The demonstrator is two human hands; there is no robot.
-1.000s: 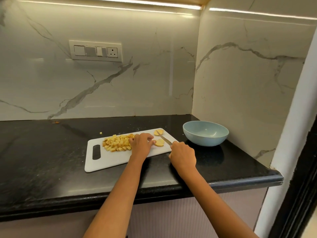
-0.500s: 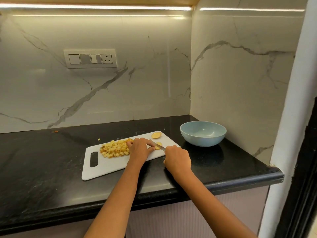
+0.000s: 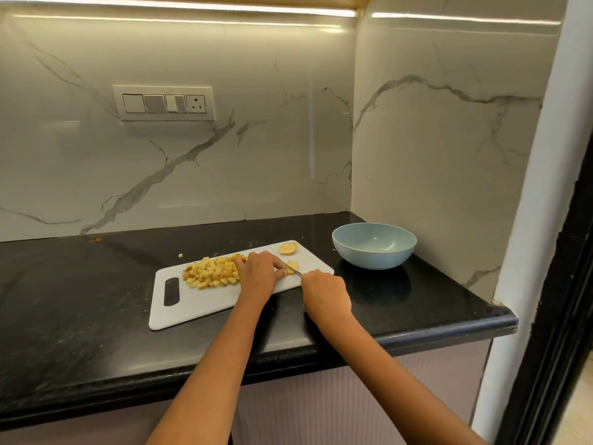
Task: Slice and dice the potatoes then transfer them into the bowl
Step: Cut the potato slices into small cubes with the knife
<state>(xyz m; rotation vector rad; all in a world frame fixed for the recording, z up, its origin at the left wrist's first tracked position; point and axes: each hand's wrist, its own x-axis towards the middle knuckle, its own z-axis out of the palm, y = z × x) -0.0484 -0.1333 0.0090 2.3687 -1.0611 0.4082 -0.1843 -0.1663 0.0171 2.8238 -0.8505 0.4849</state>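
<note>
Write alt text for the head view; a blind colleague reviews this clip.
A left hand steadies a potato slice on a white cutting board while the right hand cuts it with a knife. Diced potato lies piled beside; an empty blue bowl waits right.

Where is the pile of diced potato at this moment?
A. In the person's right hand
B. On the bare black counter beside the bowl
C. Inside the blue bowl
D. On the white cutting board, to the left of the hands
D: the diced potato lies heaped on the white cutting board, just left of the left hand, while the blue bowl holds none.
</note>
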